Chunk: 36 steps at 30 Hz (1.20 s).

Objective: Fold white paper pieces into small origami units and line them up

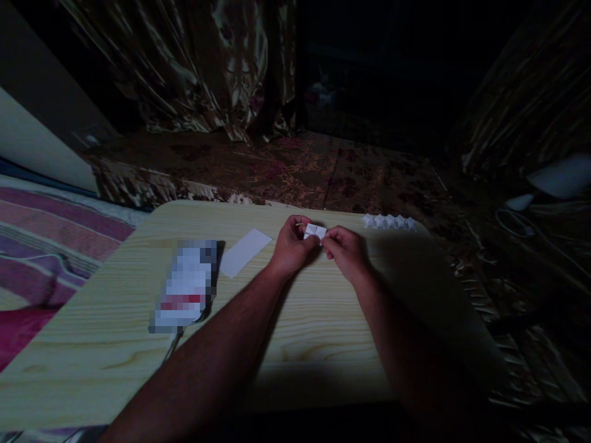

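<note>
Between my two hands, over the far middle of the wooden table, is a small folded white paper with crease lines across its face. My left hand grips its left and lower edge, the thumb lying along the front. The fingertips of my right hand are pinched at its lower right corner. To the left of my left hand lies a flat white paper strip. A row of several small folded white paper pieces sits along the table's far right edge.
A phone-like device with a blurred screen lies on the left of the table, a cable running from its near end. Left of the table is striped bedding. Beyond the far edge are a patterned covered ledge and curtains.
</note>
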Tool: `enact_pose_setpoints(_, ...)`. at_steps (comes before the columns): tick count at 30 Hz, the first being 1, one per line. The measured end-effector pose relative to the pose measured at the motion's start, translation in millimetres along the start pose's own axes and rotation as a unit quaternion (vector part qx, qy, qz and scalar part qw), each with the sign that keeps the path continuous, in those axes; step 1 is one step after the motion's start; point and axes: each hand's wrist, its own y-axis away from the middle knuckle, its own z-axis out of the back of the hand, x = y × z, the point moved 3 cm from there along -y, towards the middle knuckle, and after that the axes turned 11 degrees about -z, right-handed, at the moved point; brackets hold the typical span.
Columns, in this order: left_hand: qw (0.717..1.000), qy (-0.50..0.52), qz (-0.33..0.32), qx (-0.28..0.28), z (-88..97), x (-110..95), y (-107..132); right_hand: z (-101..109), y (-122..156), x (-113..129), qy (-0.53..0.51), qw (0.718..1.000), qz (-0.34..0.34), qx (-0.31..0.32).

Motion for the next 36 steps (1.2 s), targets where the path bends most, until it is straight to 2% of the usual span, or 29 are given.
enact_pose_setpoints(4,0.999,-0.023,0.011,0.033,-0.3,2,1,2,-2,-1,-0.024,1.0,0.007,-0.009)
enact_pose_setpoints(9,0.992,-0.08,0.048,0.079,2.3,9,2,1,-4,-3,-0.035,0.999,0.0,0.009)
enact_pose_setpoints(16,0.993,-0.073,0.054,0.076,2.9,13,2,3,-3,-2,0.0,1.0,0.016,0.009)
enact_pose_setpoints(26,0.994,-0.064,0.041,0.073,2.8,11,3,3,-3,-2,-0.004,1.0,-0.014,0.007)
enact_pose_setpoints(31,0.996,-0.052,0.016,0.069,1.1,9,3,4,-5,-2,-0.008,1.0,-0.001,-0.007)
enact_pose_setpoints(36,0.997,-0.036,0.02,0.058,-0.3,6,2,4,-5,-4,-0.02,1.0,-0.009,0.007)
